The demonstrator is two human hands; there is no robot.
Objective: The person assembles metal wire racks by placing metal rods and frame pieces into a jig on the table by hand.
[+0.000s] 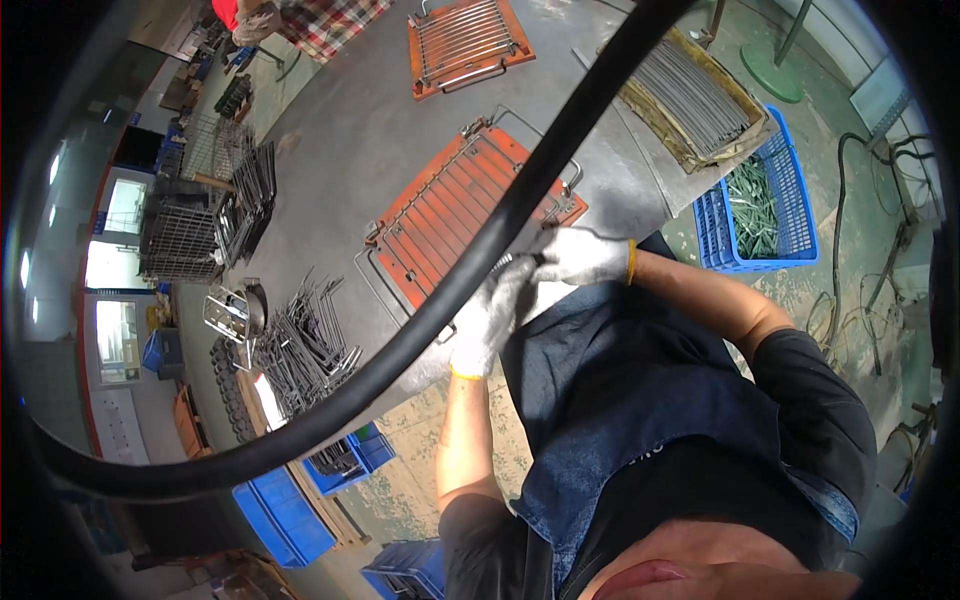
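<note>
- Head view, centre: the orange board lies flat on the grey table, thin metal bars across it. Its long axis slants from lower left to upper right.
- Both gloved hands meet just off the board's lower right side; the right hand is nearer its right corner, the left hand sits lower and further left.
- From the hands, the board lies toward the upper left of the frame.
- Fingers of both hands are curled in together; whether they grip anything I cannot tell, as the black cable crosses close by.
- Left of the board, loose bars lie heaped.
</note>
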